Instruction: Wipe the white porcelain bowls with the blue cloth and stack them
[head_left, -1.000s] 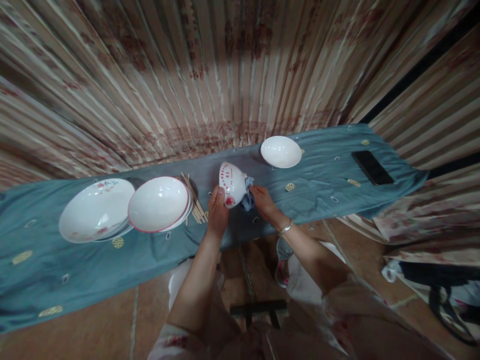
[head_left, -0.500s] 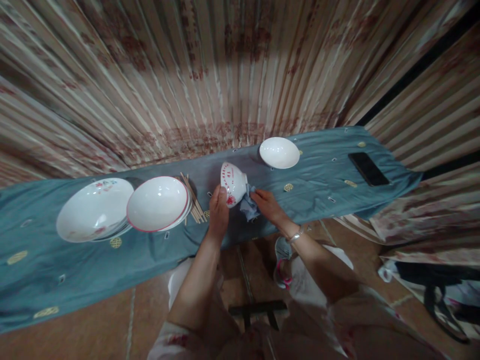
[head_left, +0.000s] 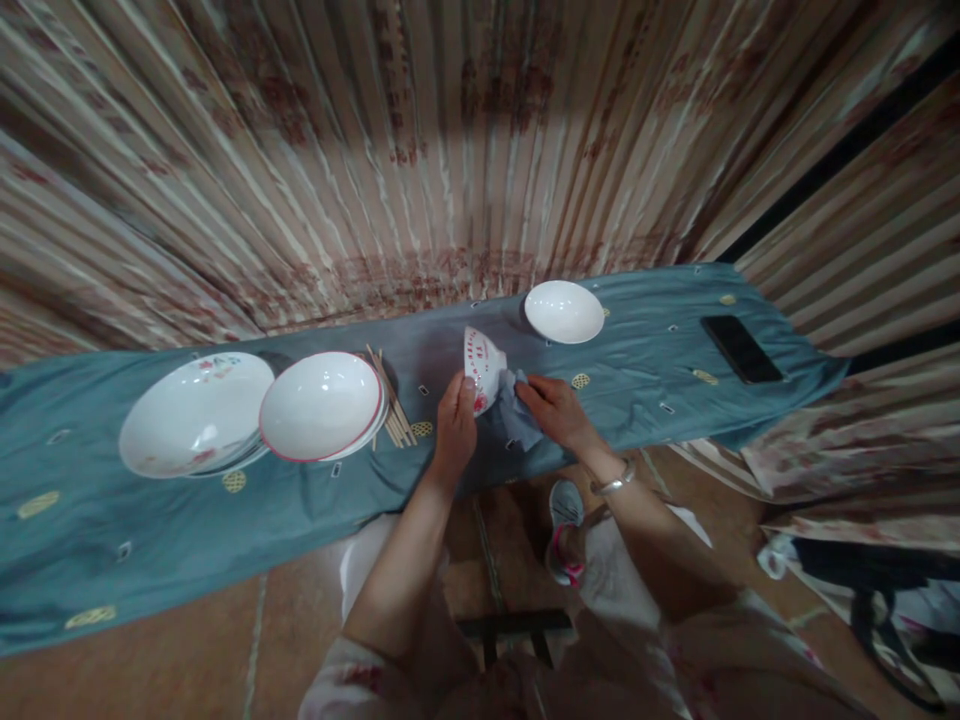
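Observation:
My left hand [head_left: 456, 412] grips the rim of a white bowl [head_left: 482, 362] with red lettering and a red flower. The bowl is tipped on its side, its foot facing right and its inside turned away from me. Pinched in my right hand [head_left: 553, 405] is a blue-grey cloth [head_left: 517, 410], which hangs beside the bowl's foot. The cloth seems to touch the bowl near the foot. Both hands are above the front part of the table. Several wooden chopsticks [head_left: 394, 405] lie to the left of my left hand.
On the blue tablecloth [head_left: 300, 520] stand a stack of red-rimmed bowls [head_left: 322, 408] and a stack of large flowered plates [head_left: 196, 415] at left. A white bowl [head_left: 564, 312] sits behind, right of centre, and a black phone [head_left: 741, 348] lies farther right. A pleated curtain [head_left: 450, 150] hangs behind.
Both hands have shifted slightly right with the bowl and cloth. The bowl is turned a little further, showing a narrower side, and more of the cloth hangs loose.

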